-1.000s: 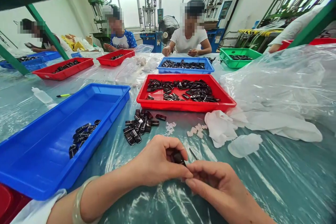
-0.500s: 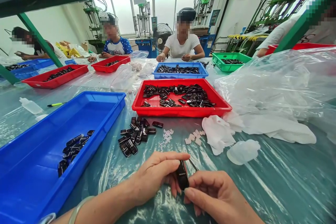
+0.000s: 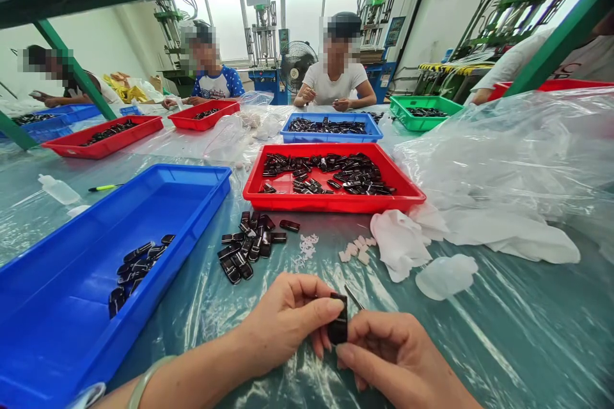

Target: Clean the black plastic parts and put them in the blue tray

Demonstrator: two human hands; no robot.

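A small glossy black plastic part (image 3: 338, 327) is pinched in my left hand (image 3: 295, 313), the thumb lying across its upper face. My right hand (image 3: 391, 345) is closed beside it, and its thumb and finger touch the part's lower right edge. Out of the right fist sticks the tip of a thin metal tool (image 3: 354, 297); the rest of it is hidden. Beyond my hands lies a loose pile of similar black parts (image 3: 249, 246). Close to that pile are tiny white pieces (image 3: 307, 248) and small pale pink blocks (image 3: 357, 249).
A red tray (image 3: 336, 204) of black parts stands ahead, and a large blue tray (image 3: 158, 204) with several parts is on the left. A white cloth (image 3: 400, 246) and a translucent bottle (image 3: 446, 276) lie at right. Co-workers sit across the table behind more trays.
The black part has been turned in my fingers, so its small pale print no longer shows. My left thumb has moved onto its face. Across the table, a co-worker's hand has risen.
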